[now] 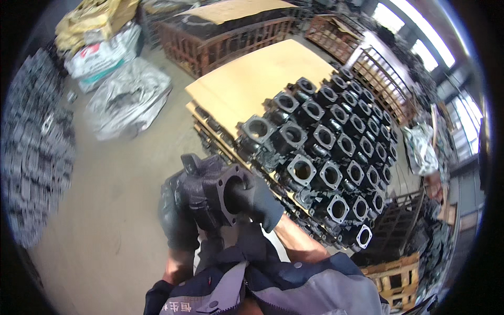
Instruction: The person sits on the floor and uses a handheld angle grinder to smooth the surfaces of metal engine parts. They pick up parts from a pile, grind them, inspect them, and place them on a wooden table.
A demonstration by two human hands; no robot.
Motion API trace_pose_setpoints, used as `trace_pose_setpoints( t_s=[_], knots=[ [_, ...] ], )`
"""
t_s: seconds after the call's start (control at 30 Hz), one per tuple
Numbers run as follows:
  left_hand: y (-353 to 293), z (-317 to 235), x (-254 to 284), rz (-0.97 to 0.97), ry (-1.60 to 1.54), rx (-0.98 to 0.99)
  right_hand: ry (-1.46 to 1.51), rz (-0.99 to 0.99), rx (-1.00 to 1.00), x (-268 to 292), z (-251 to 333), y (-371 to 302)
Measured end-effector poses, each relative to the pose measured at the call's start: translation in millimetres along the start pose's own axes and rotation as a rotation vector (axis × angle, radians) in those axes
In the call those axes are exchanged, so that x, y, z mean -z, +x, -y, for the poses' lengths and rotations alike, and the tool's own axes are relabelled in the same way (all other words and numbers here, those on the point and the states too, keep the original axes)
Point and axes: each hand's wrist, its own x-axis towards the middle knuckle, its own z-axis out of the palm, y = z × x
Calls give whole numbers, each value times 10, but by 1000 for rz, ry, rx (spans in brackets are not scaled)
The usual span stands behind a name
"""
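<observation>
Concrete floor (115, 189) fills the left of the frame. At lower centre, both gloved hands are clamped on a black cast-metal housing (212, 191): the left hand (176, 220) grips its left side, the right hand (260, 202) hooks into its square-flanged opening. Just right of it, rows of matching castings (325, 152) stand on a plywood sheet (257, 79) atop a stacked pallet. Grey sacks (126, 97) lie at upper left.
</observation>
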Motion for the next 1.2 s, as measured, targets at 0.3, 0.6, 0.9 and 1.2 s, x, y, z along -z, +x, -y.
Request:
trace_pose_setpoints(
  t_s=[0.3,0.6,0.9,1.2],
  knots=[
    [974,-248,-732,215,172,-138,263,-55,186,462,-447,911],
    [1831,-31,-1479,317,63,-164,71,-95,460,1459,428,1662],
    [3356,892,-2594,487,-154,-174,-1052,-322,714,3257,904,2631],
    [4131,3317,-2389,410,980,-357,-1952,-101,-149,4361,1020,3967]
  ],
)
